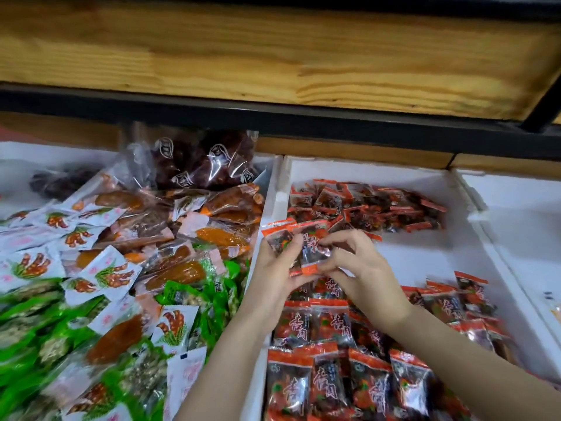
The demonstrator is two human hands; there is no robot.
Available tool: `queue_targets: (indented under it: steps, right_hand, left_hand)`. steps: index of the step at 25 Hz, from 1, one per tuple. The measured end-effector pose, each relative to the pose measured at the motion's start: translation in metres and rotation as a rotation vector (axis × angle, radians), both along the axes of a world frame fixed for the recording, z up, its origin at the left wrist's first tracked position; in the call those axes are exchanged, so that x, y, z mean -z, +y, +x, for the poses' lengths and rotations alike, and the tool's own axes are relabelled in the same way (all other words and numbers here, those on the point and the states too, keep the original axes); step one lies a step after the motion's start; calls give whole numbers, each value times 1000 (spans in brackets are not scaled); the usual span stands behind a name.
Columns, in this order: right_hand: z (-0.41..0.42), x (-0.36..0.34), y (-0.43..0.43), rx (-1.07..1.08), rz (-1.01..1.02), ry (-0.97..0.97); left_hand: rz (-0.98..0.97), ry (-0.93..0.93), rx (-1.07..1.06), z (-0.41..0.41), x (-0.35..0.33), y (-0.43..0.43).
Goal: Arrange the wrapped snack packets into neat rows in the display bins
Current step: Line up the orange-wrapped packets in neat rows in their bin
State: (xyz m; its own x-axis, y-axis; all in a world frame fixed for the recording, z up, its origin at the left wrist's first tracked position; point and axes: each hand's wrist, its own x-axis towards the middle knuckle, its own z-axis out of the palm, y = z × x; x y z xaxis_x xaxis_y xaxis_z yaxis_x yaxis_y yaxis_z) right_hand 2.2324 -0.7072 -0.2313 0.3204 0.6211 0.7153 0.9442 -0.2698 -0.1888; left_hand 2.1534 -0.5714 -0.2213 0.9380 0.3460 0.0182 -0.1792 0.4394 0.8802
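Both hands hold a small stack of red-and-black snack packets [306, 247] above the middle white bin [425, 247]. My left hand [273, 271] grips the stack from the left and below. My right hand [361, 265] pinches its right edge with curled fingers. Near the bin's front, more of the same packets [331, 369] stand in neat overlapping rows. At the bin's back lies a loose heap of these packets [367, 208]. A short row of them [455, 302] leans at the right side.
The left bin [267, 189] is piled with mixed packets: white ones [33, 265], green ones [27, 344], orange ones [224, 235] and dark clear bags [206, 162]. Another white bin [516, 208] is at right. A wooden shelf [273, 56] with a black frame overhangs the bins.
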Motion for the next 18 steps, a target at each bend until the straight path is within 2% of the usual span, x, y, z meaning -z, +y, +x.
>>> queue_targets:
  steps: [3,5,7,8,11,13,15,18]
  right_hand:
    - [-3,-2,-5,-95,-82,109]
    - [-13,-9,-7,-105,-6,318]
    - [-16,-16,-7,-5,108,542]
    - [-13,-19,-7,60,100,641]
    - [2,-26,-6,126,-100,816]
    - [8,-29,-5,119,-145,987]
    - [11,-30,-4,68,-47,1152]
    - [17,-24,0,64,276,1398]
  left_hand:
    - [107,20,12,-4,6,1]
    - [182,22,9,-3,11,5]
    - [346,13,27,-3,12,8]
    - [433,9,44,-4,13,8]
    - [563,7,33,-3,17,7]
    - [569,20,-52,0,18,9]
    - [464,-1,-119,2,18,14]
    - [432,-20,-222,3,17,22]
